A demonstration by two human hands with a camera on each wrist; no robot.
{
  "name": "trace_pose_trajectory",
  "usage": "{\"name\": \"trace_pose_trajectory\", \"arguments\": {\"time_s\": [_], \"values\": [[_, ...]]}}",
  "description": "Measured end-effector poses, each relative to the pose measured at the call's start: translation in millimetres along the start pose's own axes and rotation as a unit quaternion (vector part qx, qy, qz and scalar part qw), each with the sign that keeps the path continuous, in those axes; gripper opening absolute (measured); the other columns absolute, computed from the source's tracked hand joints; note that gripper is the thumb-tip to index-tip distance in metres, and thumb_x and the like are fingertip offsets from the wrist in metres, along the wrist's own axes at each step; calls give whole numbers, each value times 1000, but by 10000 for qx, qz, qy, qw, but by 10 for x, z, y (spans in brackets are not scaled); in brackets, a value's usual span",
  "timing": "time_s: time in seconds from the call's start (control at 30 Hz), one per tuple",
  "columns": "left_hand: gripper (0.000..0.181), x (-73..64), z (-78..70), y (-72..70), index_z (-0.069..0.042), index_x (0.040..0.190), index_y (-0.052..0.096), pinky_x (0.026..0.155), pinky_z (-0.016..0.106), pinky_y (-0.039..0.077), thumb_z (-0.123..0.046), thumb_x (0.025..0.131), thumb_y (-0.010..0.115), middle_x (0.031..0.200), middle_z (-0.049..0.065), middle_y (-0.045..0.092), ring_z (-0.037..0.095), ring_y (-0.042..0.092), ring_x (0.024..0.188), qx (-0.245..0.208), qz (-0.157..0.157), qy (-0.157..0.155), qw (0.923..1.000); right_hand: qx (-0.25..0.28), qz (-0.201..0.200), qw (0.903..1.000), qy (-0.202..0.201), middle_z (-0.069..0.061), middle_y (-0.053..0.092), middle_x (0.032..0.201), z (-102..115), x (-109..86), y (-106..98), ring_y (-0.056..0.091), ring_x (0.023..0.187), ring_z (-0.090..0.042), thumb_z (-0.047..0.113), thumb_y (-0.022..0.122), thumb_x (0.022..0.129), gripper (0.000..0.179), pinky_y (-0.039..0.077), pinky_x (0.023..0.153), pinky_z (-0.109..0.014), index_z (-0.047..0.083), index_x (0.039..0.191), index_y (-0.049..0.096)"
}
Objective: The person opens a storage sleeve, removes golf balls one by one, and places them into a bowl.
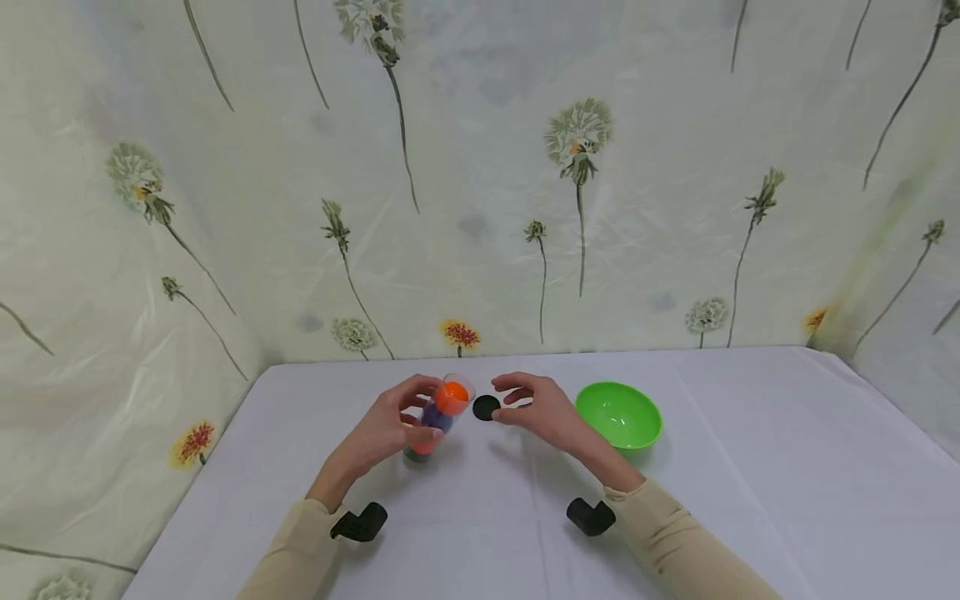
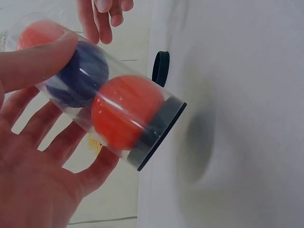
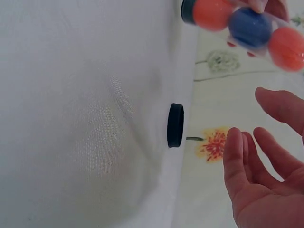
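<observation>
A clear plastic tube (image 2: 78, 113) leans in my left hand (image 1: 386, 423), the thumb and fingers curled round it above the table. Inside it are an orange ball (image 1: 452, 397), a blue ball (image 2: 81, 73) and a second orange ball (image 2: 126, 111), one behind another. A dark cap (image 2: 159, 135) closes its lower end; the upper end has no cap. A loose black lid (image 3: 175, 125) lies on the table between the hands. My right hand (image 1: 543, 408) hovers near that lid, fingers spread and loosely bent, holding nothing.
A green bowl (image 1: 621, 417) stands on the table just right of my right hand, partly behind the forearm. White cloth covers the table (image 1: 480, 525). A curtain with dandelion prints (image 1: 480, 167) hangs along the back and sides.
</observation>
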State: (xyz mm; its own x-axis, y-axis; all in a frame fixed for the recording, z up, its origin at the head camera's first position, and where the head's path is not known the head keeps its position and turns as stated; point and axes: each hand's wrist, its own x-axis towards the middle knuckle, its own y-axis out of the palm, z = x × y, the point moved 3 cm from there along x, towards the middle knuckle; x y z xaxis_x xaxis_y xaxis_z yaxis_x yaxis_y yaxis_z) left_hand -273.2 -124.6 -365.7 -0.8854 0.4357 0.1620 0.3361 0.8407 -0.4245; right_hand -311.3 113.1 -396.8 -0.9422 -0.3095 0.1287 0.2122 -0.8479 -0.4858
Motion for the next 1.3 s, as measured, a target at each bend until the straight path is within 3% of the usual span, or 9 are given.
{"name": "trace_pose_trajectory", "arguments": {"time_s": [0.27, 0.47, 0.63, 0.73, 0.9, 1.2, 1.3], "values": [[55, 108, 292, 20, -14, 132, 54, 93, 54, 43, 1, 83, 74, 128, 6, 57, 30, 50, 114, 192, -50, 74, 9998, 172, 49, 9996, -230, -8, 64, 123, 47, -91, -16, 61, 107, -30, 16, 76, 84, 43, 52, 85, -36, 9, 126, 65], [54, 124, 315, 20, -20, 130, 56, 91, 48, 45, -5, 83, 77, 125, 0, 58, 25, 50, 112, 325, -23, 159, 9993, 287, 86, 9990, -321, -13, 63, 126, 87, -136, -19, 60, 108, -34, 13, 75, 85, 44, 51, 90, -38, 7, 128, 63], [56, 125, 298, 46, -18, 132, 55, 91, 51, 45, -5, 83, 77, 124, 2, 58, 27, 50, 111, 421, 6, 172, 9990, 413, 188, 9987, -233, -17, 60, 127, 164, -207, -16, 59, 108, -33, 9, 72, 88, 44, 52, 89, -41, 2, 130, 60], [55, 83, 154, 60, -14, 132, 55, 91, 54, 44, 0, 83, 75, 123, 6, 58, 29, 50, 111, 401, 33, 141, 9991, 438, 249, 9986, -187, -18, 61, 126, 301, -283, -32, 59, 108, -32, 5, 70, 88, 43, 52, 88, -41, 0, 129, 60], [54, 20, -57, 75, -11, 131, 55, 91, 56, 45, 2, 83, 73, 121, 9, 59, 32, 50, 111, 379, 37, 161, 9991, 582, 248, 9977, -236, -15, 61, 126, 223, -288, -32, 61, 107, -28, 11, 72, 89, 45, 53, 85, -37, 1, 130, 60], [53, 32, -103, 99, -10, 130, 56, 85, 46, 46, 5, 82, 72, 118, 8, 59, 31, 49, 108, 478, 84, 173, 9987, 838, 319, 9959, -148, -12, 62, 126, 141, -287, -8, 62, 107, -25, 17, 74, 88, 49, 53, 86, -34, 3, 132, 59], [56, 86, 14, 115, -13, 131, 56, 83, 44, 46, 5, 81, 74, 118, 7, 59, 30, 48, 108, 544, 71, 163, 9984, 934, 331, 9950, -116, -9, 63, 125, 132, -285, 9, 63, 106, -24, 18, 75, 88, 49, 53, 86, -33, 4, 132, 60]]}}
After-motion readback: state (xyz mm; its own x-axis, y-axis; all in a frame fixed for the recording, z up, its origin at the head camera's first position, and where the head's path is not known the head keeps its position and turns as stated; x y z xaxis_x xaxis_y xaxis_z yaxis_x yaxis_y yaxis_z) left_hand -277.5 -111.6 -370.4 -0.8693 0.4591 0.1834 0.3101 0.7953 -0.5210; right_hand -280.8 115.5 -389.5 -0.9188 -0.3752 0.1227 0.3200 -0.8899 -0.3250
